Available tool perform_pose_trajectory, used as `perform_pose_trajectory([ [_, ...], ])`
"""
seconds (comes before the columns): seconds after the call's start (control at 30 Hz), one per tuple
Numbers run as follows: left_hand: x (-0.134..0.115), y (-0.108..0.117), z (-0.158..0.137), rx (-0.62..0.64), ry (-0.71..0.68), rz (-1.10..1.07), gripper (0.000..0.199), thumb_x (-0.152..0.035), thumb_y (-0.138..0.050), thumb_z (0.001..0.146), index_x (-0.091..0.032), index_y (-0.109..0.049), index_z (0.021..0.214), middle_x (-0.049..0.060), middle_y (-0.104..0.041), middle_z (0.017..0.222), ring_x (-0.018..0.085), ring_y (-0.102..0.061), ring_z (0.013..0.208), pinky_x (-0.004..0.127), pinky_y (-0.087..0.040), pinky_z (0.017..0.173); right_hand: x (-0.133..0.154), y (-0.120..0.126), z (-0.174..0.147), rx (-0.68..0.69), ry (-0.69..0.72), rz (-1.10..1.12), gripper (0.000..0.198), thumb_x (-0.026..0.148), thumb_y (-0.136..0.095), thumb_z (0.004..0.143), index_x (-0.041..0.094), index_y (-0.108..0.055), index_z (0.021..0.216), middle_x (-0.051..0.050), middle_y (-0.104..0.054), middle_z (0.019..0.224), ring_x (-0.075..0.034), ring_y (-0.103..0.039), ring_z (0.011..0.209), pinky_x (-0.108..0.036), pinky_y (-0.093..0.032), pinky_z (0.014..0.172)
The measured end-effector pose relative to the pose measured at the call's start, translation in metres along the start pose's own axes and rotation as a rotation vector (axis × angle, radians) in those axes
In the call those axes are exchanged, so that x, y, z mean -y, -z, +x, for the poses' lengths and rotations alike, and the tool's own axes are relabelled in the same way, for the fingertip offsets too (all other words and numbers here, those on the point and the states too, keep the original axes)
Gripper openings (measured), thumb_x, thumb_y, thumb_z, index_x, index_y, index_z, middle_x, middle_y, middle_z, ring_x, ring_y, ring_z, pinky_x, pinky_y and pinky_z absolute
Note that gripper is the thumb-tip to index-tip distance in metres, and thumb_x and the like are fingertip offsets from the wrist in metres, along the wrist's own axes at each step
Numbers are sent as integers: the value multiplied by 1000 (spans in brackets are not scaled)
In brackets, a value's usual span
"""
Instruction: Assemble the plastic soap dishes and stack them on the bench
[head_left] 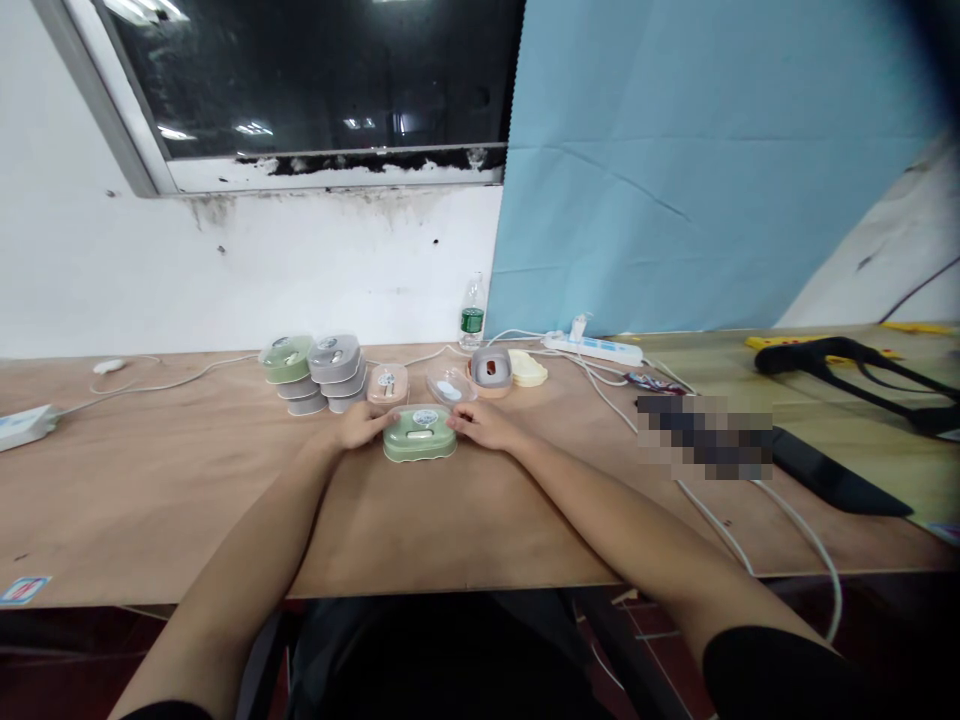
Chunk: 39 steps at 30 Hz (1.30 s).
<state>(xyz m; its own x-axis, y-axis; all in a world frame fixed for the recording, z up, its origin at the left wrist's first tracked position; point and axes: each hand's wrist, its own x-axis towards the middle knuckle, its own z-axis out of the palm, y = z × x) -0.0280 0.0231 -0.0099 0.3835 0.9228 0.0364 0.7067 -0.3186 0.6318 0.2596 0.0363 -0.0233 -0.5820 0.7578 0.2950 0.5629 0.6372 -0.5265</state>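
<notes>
A green lidded plastic box (418, 440) with a round white label on top sits on the table in front of me. My left hand (361, 426) is closed on its left end, with the fingertips at the edge. At the opposite end, my right hand (484, 425) grips the box with thumb and fingers. Just behind it are a pink lidded box (388, 382), a clear lid (451, 385) with a white oval label, and a grey tray (491, 367) in a brownish one. Cream-coloured trays (528, 368) lie beside them.
Stacks of boxes stand at the left, one topped green (286, 357), the other grey (334, 357). A plastic bottle (472, 318) and a power strip (592, 347) are at the back. White cables (615, 410), a black phone-like slab (840, 472) and a black frame (855, 370) occupy the right.
</notes>
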Motion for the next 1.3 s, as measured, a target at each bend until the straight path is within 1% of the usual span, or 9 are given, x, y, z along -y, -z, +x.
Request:
perform_pose_trajectory([
  [0.27,-3,1,-2,17,10,-24,58,-69,-42,81,-18,-54,55,1,-56,50,16,-51,50,27,-36,51,-4,-1,1,3,-3,24,47,59,-46,85,17,-50,65,3,-49,60,-10,-42,57,-23,-26,55],
  [0.43,-2,-2,2,-100,-69,21,58,-66,-36,86,-17,-62,68,2,-63,65,18,-56,63,27,-39,58,-6,-2,2,-30,-41,37,48,61,-47,84,17,-49,63,3,-48,59,-10,-42,56,-23,-25,54],
  [0.6,0,-5,5,-197,-105,47,53,-64,-41,85,-17,-65,85,4,-66,80,18,-57,72,28,-42,64,-6,-1,2,-15,-46,23,50,61,-45,84,18,-44,59,4,-42,55,-10,-39,54,-23,-23,52],
  [0.7,-1,-4,5,-183,-116,59,54,-63,-39,86,-17,-66,84,4,-65,77,18,-56,70,27,-41,63,-5,-1,1,-10,-38,10,51,61,-43,86,18,-42,57,5,-39,54,-9,-38,53,-23,-22,52],
  [0.87,-2,-2,3,-182,-82,102,56,-66,-43,81,-16,-65,75,1,-60,66,16,-52,63,26,-38,57,-5,-1,2,-12,-50,-4,52,61,-42,86,18,-42,57,5,-39,53,-9,-37,53,-24,-21,52],
  [0.97,-2,-1,2,-189,-85,131,56,-65,-42,82,-16,-66,76,1,-60,65,16,-52,62,26,-39,57,-5,-2,2,-9,-45,-3,53,61,-41,86,18,-42,56,5,-39,53,-9,-37,53,-24,-22,52],
  [1.07,-4,-2,1,-192,-128,152,53,-62,-41,85,-17,-69,85,4,-65,75,17,-56,67,27,-42,63,-6,-2,2,-6,-40,3,53,61,-41,86,18,-43,56,4,-40,54,-9,-38,53,-23,-22,52],
  [1.2,-9,-2,-1,-278,-223,140,50,-56,-47,86,-16,-63,111,9,-67,100,18,-60,77,28,-45,71,-5,-2,2,-4,-45,-5,52,59,-41,87,17,-43,56,4,-42,53,-9,-38,53,-24,-23,52],
  [1.3,-14,-1,-3,-249,-315,162,46,-50,-45,89,-17,-62,116,10,-66,108,18,-61,82,29,-45,76,-4,-1,2,-2,-35,-7,52,58,-39,89,17,-42,56,4,-42,53,-9,-38,52,-23,-23,53],
])
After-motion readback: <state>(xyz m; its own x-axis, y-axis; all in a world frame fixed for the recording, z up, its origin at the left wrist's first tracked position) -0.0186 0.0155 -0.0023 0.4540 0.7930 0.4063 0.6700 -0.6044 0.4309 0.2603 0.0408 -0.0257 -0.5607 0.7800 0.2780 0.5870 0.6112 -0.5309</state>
